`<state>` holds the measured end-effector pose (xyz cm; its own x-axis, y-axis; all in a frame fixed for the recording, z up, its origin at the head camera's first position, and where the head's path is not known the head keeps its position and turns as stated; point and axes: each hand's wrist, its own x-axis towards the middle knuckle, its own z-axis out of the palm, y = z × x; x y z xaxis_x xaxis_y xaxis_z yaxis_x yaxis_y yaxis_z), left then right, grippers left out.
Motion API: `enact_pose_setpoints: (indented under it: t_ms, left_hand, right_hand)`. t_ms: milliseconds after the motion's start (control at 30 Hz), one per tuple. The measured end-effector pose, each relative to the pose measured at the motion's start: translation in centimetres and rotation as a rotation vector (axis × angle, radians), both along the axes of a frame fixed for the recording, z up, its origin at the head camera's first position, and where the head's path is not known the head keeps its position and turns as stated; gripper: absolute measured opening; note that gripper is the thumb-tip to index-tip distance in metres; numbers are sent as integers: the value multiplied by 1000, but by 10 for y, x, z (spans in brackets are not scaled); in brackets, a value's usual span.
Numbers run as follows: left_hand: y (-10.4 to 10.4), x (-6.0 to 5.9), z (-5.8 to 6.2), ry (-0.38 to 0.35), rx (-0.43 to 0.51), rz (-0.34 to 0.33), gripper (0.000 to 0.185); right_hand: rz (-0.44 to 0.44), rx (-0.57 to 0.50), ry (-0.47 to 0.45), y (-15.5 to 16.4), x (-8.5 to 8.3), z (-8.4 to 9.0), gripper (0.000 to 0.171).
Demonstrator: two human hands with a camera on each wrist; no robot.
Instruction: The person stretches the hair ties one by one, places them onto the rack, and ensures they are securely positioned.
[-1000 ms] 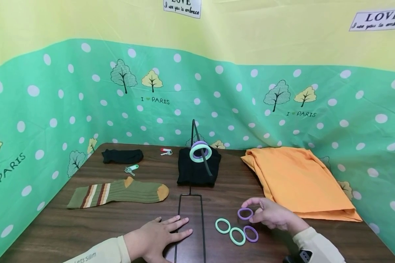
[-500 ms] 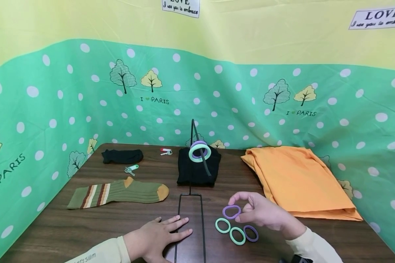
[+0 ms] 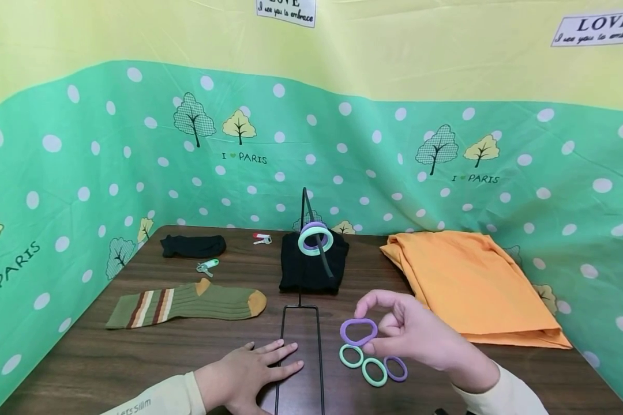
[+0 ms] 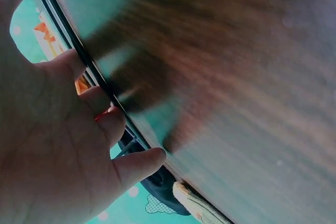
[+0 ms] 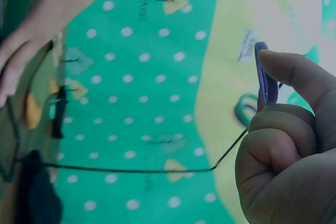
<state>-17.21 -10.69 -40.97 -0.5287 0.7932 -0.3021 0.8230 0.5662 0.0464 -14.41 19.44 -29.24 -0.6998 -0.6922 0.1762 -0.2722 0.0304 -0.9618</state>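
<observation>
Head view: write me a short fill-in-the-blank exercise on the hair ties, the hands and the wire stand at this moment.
1. The right hand pinches a hair tie whose colour is ____.
2. The number of hair ties lying flat on the table below that hand is ____.
3. The left hand rests with straight fingers on the base of the wire ____.
4. Right of the stand lies a folded cloth coloured ____.

Missing words: purple; three; stand; orange

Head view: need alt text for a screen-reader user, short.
A person's right hand pinches a purple hair ring above three more rings on a wooden table, while the left hand rests flat on a black wire stand's base. Behind lie a striped sock and orange cloth.
</observation>
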Motion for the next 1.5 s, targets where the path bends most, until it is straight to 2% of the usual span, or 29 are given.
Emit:
enact_pose_setpoints:
  t_ms: [267, 367, 500, 600, 767, 900, 1100, 1367, 1500]
  left_hand:
    - [1, -1, 0, -10, -15, 4, 81]
    - [1, -2, 1, -33, -9, 10, 81]
    - [0, -2, 0, -33, -5, 6, 81]
    - [-1, -2, -1, -25, -9, -1, 82]
    - [-1, -4, -1, -23, -9, -10, 84]
    - [0, -4, -2, -29, -8, -11, 85]
    - [1, -5, -2, -37, -15, -7, 85]
    - [0, -4, -1, -75, -21, 19, 83]
    - [1, -3, 0, -81, -14, 29, 83]
  right_hand:
    - [-15, -77, 222, -14, 23, 31, 39]
    - [-49, -130, 400, -20, 27, 36, 44]
    - [-126, -216, 681, -26, 19, 36, 46]
    - [-176, -227, 767, -31, 12, 39, 45]
    - [-268, -152, 770, -49, 6, 57, 38]
    - [-360, -109, 749, -62, -1, 65, 41]
    - [-484, 2, 658, -61, -11, 58, 52]
    - [-467, -46, 617, -49, -15, 41, 48]
    - [-482, -2, 568, -42, -15, 28, 45]
